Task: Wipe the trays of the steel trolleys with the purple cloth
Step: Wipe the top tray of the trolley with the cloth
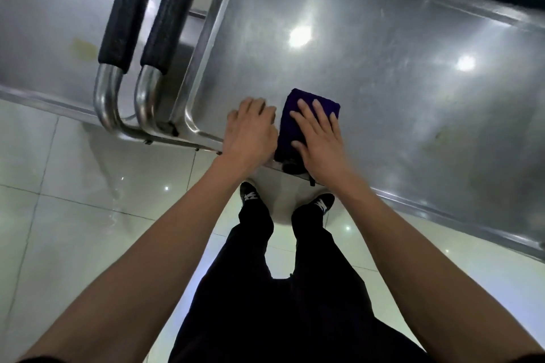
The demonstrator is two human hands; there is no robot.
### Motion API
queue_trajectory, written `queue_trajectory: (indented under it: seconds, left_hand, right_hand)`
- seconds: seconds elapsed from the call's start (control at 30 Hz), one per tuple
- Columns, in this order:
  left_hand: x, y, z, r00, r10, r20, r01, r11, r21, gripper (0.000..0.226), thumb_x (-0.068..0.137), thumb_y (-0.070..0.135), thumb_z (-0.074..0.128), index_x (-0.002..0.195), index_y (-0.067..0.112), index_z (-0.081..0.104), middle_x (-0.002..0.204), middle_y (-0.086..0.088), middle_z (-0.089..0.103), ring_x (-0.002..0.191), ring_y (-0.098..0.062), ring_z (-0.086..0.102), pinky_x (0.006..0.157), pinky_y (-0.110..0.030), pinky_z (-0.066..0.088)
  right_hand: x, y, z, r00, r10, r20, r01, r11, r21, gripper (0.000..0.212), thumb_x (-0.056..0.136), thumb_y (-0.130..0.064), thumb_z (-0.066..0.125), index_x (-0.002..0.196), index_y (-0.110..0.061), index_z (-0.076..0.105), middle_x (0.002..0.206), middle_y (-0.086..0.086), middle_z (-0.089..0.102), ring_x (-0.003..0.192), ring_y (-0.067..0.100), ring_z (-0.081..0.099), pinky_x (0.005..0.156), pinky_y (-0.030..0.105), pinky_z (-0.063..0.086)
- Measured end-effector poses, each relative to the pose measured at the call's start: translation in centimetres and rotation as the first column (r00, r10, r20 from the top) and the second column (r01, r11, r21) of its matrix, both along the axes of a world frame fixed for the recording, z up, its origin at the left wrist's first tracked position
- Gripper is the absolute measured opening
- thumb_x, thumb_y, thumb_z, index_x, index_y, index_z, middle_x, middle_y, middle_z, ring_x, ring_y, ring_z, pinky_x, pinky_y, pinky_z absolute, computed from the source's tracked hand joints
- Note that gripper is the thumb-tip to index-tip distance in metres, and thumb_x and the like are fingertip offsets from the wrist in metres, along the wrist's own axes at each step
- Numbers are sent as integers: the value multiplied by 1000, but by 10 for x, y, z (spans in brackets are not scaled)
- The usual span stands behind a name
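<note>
Fingers (pixel 315 110) on my right hand (pixel 320 138) are spread flat, pressing the folded cloth (pixel 290 124) onto the tray (pixel 383 47) at its near edge. My left hand (pixel 250 130) rests beside the cloth on the near rim with fingers bent over, gripping nothing I can see. Best bet imo: keep the palm flat and go in long overlapping strokes toward the far rim, catching that yellowish stain (pixel 442 138) on the right. Second trolley (pixel 59 23) sits left, black handles (pixel 141 9) between.

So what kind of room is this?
Probably a canteen or hospital service room: two steel trolleys with trays, padded push handles, and a shiny tiled floor.
</note>
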State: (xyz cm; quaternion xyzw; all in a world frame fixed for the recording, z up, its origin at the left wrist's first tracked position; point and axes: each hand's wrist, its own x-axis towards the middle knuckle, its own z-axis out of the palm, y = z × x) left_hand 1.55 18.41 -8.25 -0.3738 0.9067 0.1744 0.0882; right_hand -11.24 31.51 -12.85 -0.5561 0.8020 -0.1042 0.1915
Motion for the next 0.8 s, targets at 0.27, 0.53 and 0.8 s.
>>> queue_trajectory:
  seconds: [0.27, 0.53, 0.8]
  left_hand:
    - [-83, 62, -1, 989, -147, 21, 147, 989, 12, 35, 98, 27, 47, 129, 15, 58, 141, -7, 50, 137, -28, 38, 105, -50, 37]
    - [-137, 101, 1, 974, -223, 35, 223, 975, 3, 39, 95, 26, 50, 132, 14, 56, 146, -7, 46, 140, -28, 35, 107, -49, 36]
    - [-150, 101, -2, 979, -196, 56, 199, 979, -46, 33, 97, 24, 46, 121, 13, 65, 139, -3, 53, 129, -24, 46, 102, -45, 38]
  right_hand:
    - [-63, 92, 5, 993, -120, -9, 120, 992, 38, 65, 98, -30, 54, 156, -25, 24, 166, -8, 6, 153, 15, -7, 124, 49, 2]
    - [-98, 126, 9, 994, -109, -23, 110, 993, 33, 64, 98, -27, 55, 155, -22, 27, 167, -5, 7, 153, 17, -6, 124, 49, -1]
    - [-127, 117, 8, 997, -69, -21, 69, 997, -24, 65, 96, -17, 56, 154, -21, 29, 167, -3, 10, 154, 19, -5, 123, 53, 0]
